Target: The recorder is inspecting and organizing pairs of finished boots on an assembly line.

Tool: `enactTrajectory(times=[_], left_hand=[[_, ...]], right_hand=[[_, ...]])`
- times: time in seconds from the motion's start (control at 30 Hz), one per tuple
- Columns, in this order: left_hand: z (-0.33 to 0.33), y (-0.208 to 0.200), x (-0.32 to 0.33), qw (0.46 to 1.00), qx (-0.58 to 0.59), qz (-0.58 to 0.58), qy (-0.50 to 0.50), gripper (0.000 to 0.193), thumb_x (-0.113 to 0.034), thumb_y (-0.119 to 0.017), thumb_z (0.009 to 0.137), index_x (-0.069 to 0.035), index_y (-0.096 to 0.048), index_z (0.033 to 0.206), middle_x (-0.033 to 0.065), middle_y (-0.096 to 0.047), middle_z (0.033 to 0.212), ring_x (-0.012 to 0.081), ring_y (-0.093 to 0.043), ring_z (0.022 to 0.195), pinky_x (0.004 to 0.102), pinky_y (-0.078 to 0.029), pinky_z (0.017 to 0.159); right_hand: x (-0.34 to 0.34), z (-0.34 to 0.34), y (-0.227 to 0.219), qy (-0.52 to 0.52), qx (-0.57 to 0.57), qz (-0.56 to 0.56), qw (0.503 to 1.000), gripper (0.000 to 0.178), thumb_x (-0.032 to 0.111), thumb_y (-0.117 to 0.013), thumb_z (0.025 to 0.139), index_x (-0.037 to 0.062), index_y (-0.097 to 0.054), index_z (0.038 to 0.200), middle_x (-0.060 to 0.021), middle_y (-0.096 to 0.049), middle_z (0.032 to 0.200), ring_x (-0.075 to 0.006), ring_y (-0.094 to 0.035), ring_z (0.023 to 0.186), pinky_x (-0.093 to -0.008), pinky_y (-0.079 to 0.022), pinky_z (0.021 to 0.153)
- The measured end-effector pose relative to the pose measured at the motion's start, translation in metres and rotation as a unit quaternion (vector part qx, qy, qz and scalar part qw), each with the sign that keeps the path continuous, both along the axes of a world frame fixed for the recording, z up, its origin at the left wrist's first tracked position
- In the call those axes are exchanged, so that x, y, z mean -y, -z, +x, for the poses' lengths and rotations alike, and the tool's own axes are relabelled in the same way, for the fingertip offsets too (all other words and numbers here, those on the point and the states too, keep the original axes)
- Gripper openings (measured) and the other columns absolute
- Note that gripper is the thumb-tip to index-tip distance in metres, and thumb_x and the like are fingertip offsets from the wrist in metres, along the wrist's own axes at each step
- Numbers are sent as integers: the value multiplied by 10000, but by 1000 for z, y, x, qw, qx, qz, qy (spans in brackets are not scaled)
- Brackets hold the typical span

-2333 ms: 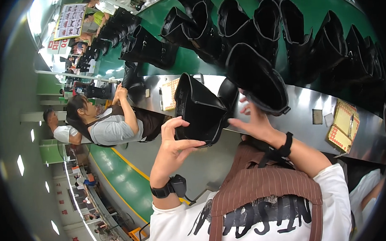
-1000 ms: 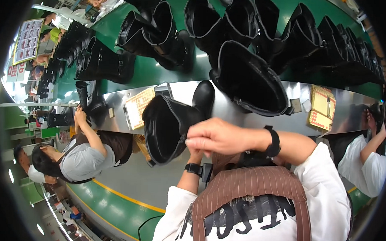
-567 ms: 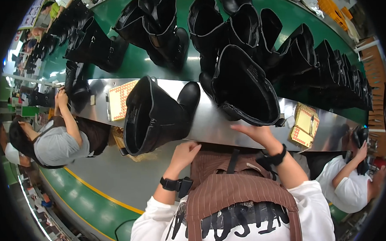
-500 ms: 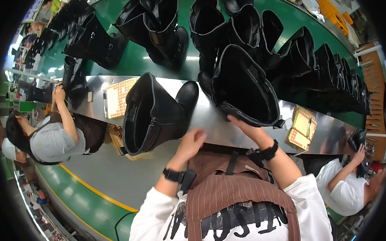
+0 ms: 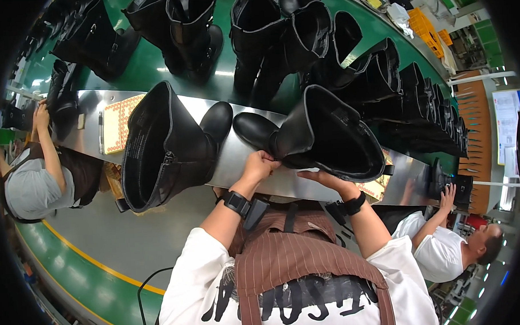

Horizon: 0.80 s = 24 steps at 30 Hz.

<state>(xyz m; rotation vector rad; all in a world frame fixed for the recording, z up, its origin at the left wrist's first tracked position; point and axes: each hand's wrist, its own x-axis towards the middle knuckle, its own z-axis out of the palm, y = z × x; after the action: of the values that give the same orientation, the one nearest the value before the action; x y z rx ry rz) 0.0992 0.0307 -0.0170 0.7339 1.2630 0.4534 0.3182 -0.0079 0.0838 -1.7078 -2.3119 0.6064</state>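
A tall black boot (image 5: 301,124) lies on its side on the metal table edge, its toe to the left and its wide shaft opening facing me. My left hand (image 5: 259,166) pinches at this boot's ankle; the small part between its fingertips is hidden. Under the shaft, my right hand (image 5: 325,179) rests with its fingers stretched out, touching the leather. A second tall black boot (image 5: 176,145) lies to the left, shaft opening toward me and toe pointing right. The two toes almost face each other.
More black boots (image 5: 255,25) stand along the green tabletop (image 5: 222,78). Sticker sheets (image 5: 118,124) lie at left, others (image 5: 375,184) partly behind the right boot. One co-worker (image 5: 45,175) is at left, another (image 5: 440,242) at right. A yellow crate (image 5: 424,30) sits far right.
The right boot has swung round and lowered onto the table, so its toe now points left. My left hand has come to its ankle. The whole view has shifted toward the right.
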Motion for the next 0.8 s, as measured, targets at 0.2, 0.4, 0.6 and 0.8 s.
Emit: enactTrajectory(times=[0.2, 0.4, 0.6, 0.8], left_hand=[[-6, 13, -6, 970, -75, 156, 169, 236, -222, -691, 875, 10, -705, 837, 55, -663, 723, 135, -580, 578, 293, -466, 561], [-21, -28, -16, 976, 73, -10, 204, 300, -246, -575, 971, -23, -703, 815, -23, -567, 610, 75, -488, 540, 231, -391, 534], [-37, -172, -4, 930, 313, 54, 186, 317, -242, -527, 1008, -21, -650, 818, -31, -515, 561, 43, -410, 497, 197, -319, 498], [-27, -272, 3, 948, 244, 31, 201, 329, -256, -510, 1020, -16, -642, 839, -34, -488, 519, 23, -396, 481, 198, -318, 493]], right_hand=[[-1, 4, 69, 62, -358, -243, 899, 597, 516, -509, 948, 88, -506, 1364, -84, -483, 1432, -230, -444, 1310, -376, -354, 1099], [-2, 16, 92, -71, 25, -188, 979, 643, 444, -485, 981, 33, -340, 1453, -81, -383, 1501, -194, -355, 1370, -367, -310, 1147], [11, 20, 98, 62, 10, -5, 998, 680, 436, -600, 906, 40, -402, 1422, -95, -437, 1456, -229, -395, 1339, -381, -325, 1135], [10, 16, 97, 77, -9, 15, 997, 748, 468, -681, 831, 53, -440, 1404, -100, -473, 1425, -261, -427, 1311, -395, -331, 1129]])
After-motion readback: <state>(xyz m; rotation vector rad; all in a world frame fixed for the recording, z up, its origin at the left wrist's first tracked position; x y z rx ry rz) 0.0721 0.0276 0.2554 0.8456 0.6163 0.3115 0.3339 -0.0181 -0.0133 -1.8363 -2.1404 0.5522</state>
